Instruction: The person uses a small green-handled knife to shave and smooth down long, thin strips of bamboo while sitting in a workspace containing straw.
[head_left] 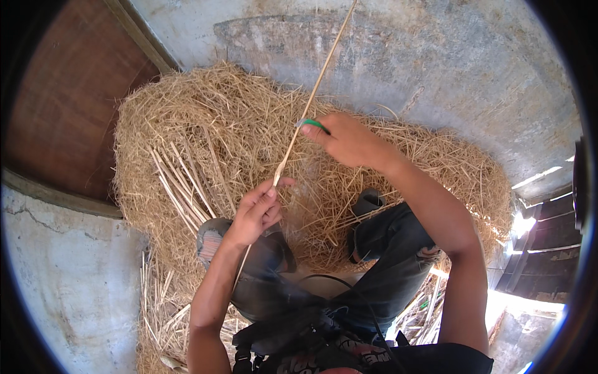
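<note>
A long thin pale stalk [326,61] slants from the wall at the top down past my left leg. My left hand [255,212] pinches it between thumb and fingers, just below a frayed, lighter patch [280,169] on the stalk. Higher up, my right hand [349,141] is closed round the green handle of a small knife [316,124]. The blade's short grey end touches the stalk, and most of the handle is hidden in my fist.
Loose straw [205,106] is heaped ahead of me against a grey concrete wall [423,56]. A bundle of pale stalks [180,184] lies by my left knee. Brown boarding [68,93] stands at the far left. My legs in dark trousers [392,237] are bent.
</note>
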`<state>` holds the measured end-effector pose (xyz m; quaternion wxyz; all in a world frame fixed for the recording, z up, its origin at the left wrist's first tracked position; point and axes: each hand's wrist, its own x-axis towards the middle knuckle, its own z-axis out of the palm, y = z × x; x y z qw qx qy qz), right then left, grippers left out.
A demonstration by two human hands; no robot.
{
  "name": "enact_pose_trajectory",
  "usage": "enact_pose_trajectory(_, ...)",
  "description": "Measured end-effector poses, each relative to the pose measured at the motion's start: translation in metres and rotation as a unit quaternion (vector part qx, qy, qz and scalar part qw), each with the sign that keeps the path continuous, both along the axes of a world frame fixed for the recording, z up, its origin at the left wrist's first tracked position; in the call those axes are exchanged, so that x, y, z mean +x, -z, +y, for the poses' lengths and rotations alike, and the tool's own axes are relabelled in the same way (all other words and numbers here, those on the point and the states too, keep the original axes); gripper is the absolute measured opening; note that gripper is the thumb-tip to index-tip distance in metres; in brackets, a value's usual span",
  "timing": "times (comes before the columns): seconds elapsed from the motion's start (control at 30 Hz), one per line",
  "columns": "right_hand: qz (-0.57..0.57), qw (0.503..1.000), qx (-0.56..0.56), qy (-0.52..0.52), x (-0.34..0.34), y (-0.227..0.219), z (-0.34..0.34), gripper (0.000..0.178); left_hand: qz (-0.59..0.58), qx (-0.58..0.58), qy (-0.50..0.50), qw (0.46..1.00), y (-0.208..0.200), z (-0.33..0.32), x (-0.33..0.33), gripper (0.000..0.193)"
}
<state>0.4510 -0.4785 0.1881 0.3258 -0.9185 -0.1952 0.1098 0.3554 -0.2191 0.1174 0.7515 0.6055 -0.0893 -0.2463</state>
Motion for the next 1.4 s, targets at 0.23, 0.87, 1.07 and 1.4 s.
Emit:
enact_pose_trajectory(0.23, -0.027, 0.997, 0.042, -0.064, -0.009, 0.016, 0.011, 0.063, -0.009, -0.004, -0.008, 1.000, -0.001, 0.002, -0.002, 0.057)
enact_pose_trajectory(0.87, -0.061, 0.989, 0.127, 0.047, 0.006, 0.006, 0.001, 0.050, -0.017, -0.026, -0.020, 0.999, -0.008, 0.002, 0.001, 0.058)
enact_pose_trajectory(1.07, -0.019, 0.997, 0.065, 0.031, 0.001, -0.007, 0.003, 0.053, -0.019, -0.017, -0.015, 1.000, -0.007, 0.004, 0.000, 0.059)
enact_pose_trajectory(1.4, -0.040, 0.997, 0.063, 0.001, 0.005, 0.000, 0.002, 0.056, -0.012, -0.015, -0.011, 1.000, -0.006, 0.008, -0.002, 0.058)
